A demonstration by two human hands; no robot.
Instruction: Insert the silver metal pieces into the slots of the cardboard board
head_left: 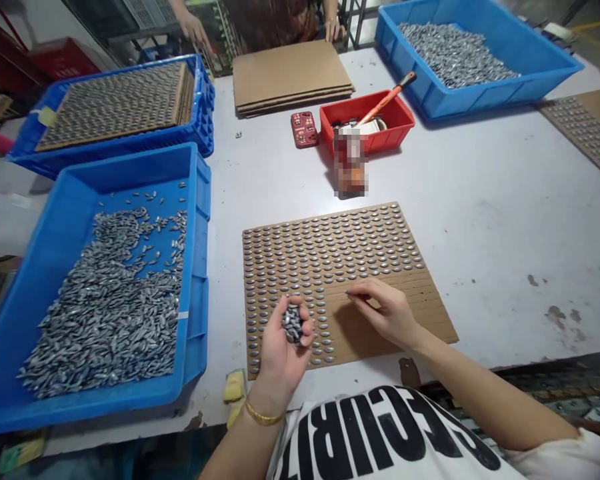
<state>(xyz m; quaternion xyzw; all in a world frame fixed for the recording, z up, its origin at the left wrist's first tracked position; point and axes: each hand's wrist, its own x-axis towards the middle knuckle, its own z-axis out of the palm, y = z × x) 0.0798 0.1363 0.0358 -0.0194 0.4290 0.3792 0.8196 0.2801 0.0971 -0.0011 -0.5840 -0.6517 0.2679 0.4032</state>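
My left hand point(283, 347) is cupped shut around a handful of small grey metal pieces point(293, 323), held just above the near left part of a slotted cardboard sheet point(430, 300). Rows of the same pieces fill most of that sheet; its near right part is bare. My right hand point(387, 312) rests over that bare part, fingers pinched on one small piece at the end of a row. A blue bin point(55, 220) to my left holds a big heap of loose grey pieces point(110, 313).
A second blue bin point(203, 113) at far left holds stacked filled sheets. Plain cardboard sheets point(290, 73), a small red tray point(380, 120) with an orange-handled tool, and a red keypad point(304, 129) lie beyond. Another blue bin point(530, 73) of pieces stands far right. Another person's hands point(195, 30) reach in across the table.
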